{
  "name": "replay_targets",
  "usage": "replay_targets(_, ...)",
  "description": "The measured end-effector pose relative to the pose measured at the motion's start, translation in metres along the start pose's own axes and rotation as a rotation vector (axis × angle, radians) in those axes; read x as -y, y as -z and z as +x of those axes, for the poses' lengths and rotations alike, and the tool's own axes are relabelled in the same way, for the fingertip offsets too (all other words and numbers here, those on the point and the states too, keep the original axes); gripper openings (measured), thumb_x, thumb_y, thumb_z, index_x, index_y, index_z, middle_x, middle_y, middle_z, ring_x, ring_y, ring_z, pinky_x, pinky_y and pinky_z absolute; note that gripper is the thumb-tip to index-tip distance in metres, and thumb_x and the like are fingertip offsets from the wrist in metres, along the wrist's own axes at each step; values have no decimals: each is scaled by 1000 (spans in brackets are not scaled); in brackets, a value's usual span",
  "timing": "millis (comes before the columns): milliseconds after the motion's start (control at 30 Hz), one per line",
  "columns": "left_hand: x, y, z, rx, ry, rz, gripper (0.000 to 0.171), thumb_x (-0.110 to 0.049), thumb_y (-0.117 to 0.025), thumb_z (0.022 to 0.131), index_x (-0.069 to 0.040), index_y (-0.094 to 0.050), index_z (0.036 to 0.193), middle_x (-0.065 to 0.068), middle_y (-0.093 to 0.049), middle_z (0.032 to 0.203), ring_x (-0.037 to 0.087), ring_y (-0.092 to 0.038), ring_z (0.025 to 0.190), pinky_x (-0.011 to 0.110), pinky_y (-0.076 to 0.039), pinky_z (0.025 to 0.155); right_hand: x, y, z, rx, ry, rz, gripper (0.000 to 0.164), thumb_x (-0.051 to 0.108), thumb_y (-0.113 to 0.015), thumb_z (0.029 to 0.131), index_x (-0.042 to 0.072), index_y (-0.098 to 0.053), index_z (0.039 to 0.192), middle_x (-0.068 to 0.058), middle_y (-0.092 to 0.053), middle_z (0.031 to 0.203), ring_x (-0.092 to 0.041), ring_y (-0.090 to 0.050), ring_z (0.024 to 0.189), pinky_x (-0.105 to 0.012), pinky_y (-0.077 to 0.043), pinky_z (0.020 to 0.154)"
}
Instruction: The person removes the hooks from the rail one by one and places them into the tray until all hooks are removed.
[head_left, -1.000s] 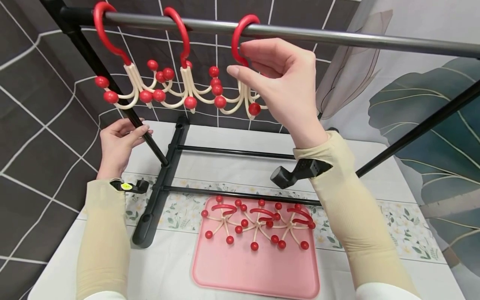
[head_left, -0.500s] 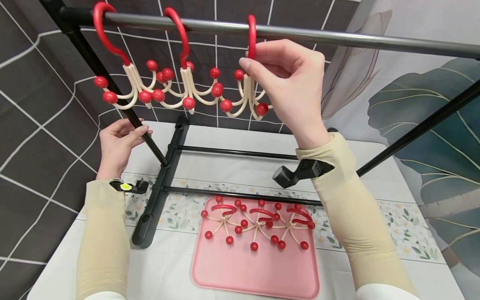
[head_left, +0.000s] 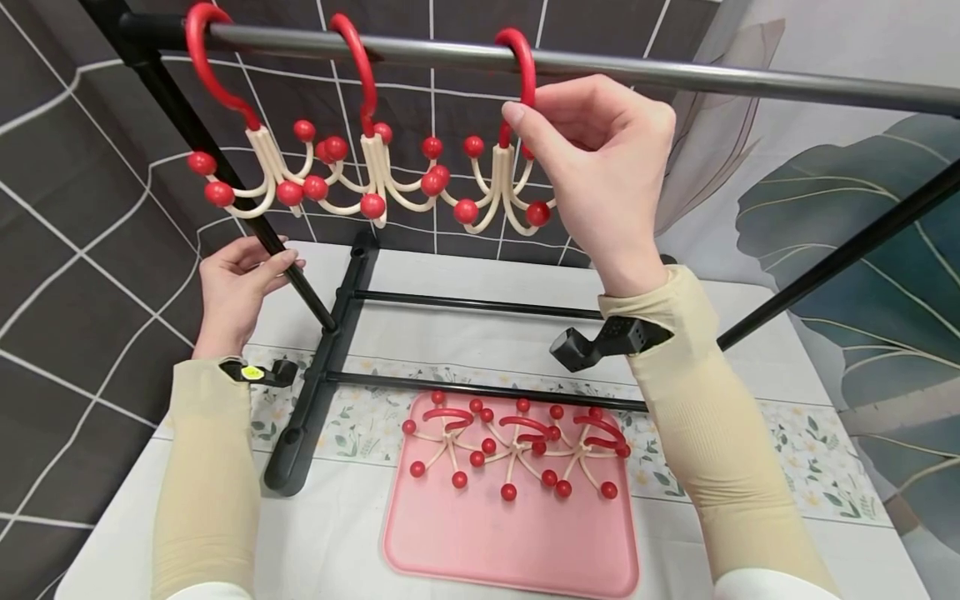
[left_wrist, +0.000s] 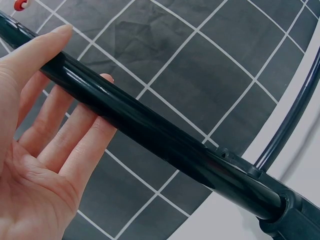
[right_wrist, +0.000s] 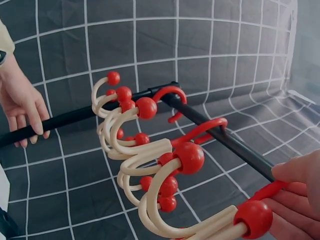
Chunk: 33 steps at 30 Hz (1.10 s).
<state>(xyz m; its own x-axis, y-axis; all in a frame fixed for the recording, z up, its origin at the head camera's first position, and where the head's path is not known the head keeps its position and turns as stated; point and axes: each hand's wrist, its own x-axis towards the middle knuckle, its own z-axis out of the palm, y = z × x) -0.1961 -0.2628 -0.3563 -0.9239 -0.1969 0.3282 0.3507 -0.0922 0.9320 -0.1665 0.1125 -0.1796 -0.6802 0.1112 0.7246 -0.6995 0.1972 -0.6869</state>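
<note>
The right hand [head_left: 611,154] pinches the red hook [head_left: 527,71] of a hanger [head_left: 502,171] between thumb and fingers; the hook already loops over the bar [head_left: 675,77]. Further left on it hang two hangers [head_left: 372,158]. The left hand [head_left: 234,279] grips the rack's upright post [left_wrist: 140,120], toward the table's [head_left: 322,542] far left corner. Three more hangers [head_left: 517,450] lie along the tray's [head_left: 510,542] far edge. The step seems to be spacing the third hanger; the next move probably calls for settling it, then releasing the hook gently.
</note>
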Motion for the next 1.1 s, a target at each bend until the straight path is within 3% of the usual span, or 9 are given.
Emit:
replay_targets(133,-1,0,-1,2,2,-6,28,1,-81,86,7,-72,112,10,-74,93,18,-76,82,26,-60,78,-4,2,1,-5,57,11,10,8,-83,86,3,-79,93,-9,-76,85,-20,-71,71,-26,-57,69)
replay_targets(267,-2,-1,-1,1,9,-9,29,1,-81,85,7,-72,112,11,-74,93,18,-76,82,26,-60,79,-9,7,3,7,190,0,12,10,-81,89,0,-78,95,-8,-76,85,-21,-70,70,-26,-57,67)
replay_targets(367,-4,-2,-1,1,14,-8,33,0,-81,85,10,-70,115,11,-74,93,18,-76,83,26,-60,79,-8,10,5,-7,237,10,11,9,-80,90,-1,-78,95,-9,-76,86,-22,-71,70,-25,-57,65)
replay_targets(600,-4,-2,-1,1,16,-11,36,1,-81,85,12,-68,116,11,-74,93,18,-76,82,26,-60,79,2,18,6,-91,196,28,10,11,-83,87,3,-80,92,-8,-76,87,-24,-72,74,-26,-56,66)
replay_targets(833,-4,-1,-1,5,6,-19,36,2,-80,86,15,-66,117,11,-74,93,19,-76,82,26,-60,78,9,32,3,-115,218,-12,11,10,-83,87,2,-80,94,-12,-76,89,-25,-72,75,-27,-57,68)
replay_targets(1100,-6,-2,-1,6,7,-32,26,5,-79,86,8,-72,111,11,-75,93,19,-76,82,26,-60,77,16,45,-7,-115,240,-57,9,7,-81,87,1,-80,93,-13,-76,91,-25,-71,74,-29,-58,72)
